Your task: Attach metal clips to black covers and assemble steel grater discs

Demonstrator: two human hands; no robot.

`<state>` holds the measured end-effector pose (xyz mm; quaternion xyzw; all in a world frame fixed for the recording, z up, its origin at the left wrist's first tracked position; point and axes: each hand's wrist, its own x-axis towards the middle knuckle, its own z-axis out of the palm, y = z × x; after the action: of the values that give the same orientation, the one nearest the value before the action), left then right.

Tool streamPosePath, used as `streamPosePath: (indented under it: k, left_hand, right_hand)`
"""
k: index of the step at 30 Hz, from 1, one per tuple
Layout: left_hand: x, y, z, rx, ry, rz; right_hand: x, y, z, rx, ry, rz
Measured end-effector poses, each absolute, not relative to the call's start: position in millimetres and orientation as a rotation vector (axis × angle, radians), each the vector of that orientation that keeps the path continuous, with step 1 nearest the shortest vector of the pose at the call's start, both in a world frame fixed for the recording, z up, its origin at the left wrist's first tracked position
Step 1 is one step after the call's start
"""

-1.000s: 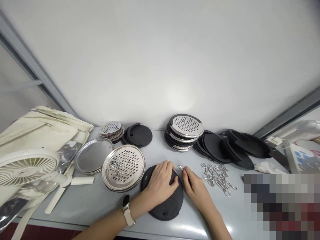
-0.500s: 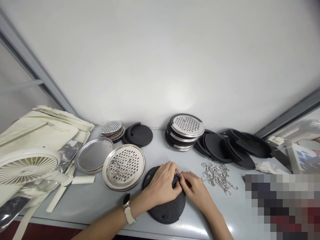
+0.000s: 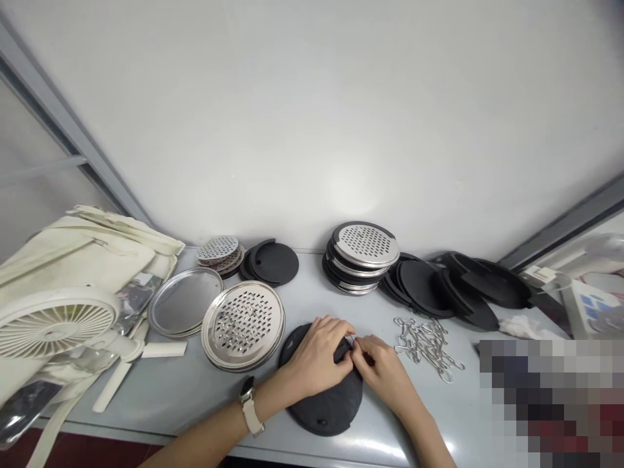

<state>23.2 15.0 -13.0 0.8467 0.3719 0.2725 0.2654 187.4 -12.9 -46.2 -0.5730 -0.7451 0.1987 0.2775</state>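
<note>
A black round disc point(image 3: 327, 402) lies flat on the grey table near its front edge. My left hand point(image 3: 316, 357) rests on the disc's far part, fingers curled around a small black tab on it. My right hand point(image 3: 379, 368) meets the left at that tab, fingertips pinched together on a small metal clip, which is almost hidden by the fingers. A loose pile of metal clips point(image 3: 428, 346) lies just right of my right hand.
A perforated steel plate point(image 3: 242, 324) and a plain steel tray point(image 3: 184, 309) lie to the left. A stack of black-rimmed grater discs point(image 3: 361, 257), black lids point(image 3: 448, 287) and black discs point(image 3: 271, 262) line the wall. A white fan point(image 3: 53, 325) and cream bag point(image 3: 73, 250) fill the left.
My right hand moved left from beside the disc to join the left hand at the tab, bringing the clip it held. The left hand's fingers curled tighter over the tab.
</note>
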Motion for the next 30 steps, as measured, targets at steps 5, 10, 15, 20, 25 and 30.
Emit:
streamPosePath:
  k: [5, 10, 15, 20, 25, 30]
  left_hand:
    - [22.7, 13.7, -13.5, 2.254, 1.005, 0.768]
    - [22.0, 12.7, -13.1, 2.219, 1.028, 0.752]
    - [21.6, 13.9, -13.2, 2.224, 1.035, 0.722]
    - [22.1, 14.2, -14.9, 2.24, 1.022, 0.714]
    - [22.8, 15.1, -16.1, 2.219, 1.032, 0.718]
    - [23.4, 16.4, -18.2, 2.171, 1.043, 0.733]
  right_hand:
    - [188.1, -14.3, -46.7, -1.539, -2.0, 0.538]
    - [187.6, -14.6, -46.4, -1.54, -1.996, 0.541]
    - [187.4, -13.8, -46.7, -1.534, -2.002, 0.533]
    - [188.3, -14.3, -47.0, -1.544, -2.002, 0.532]
    - [187.6, -14.3, -45.4, -1.54, -2.013, 0.546]
    - [186.5, -14.0, -42.3, -1.513, -2.023, 0.556]
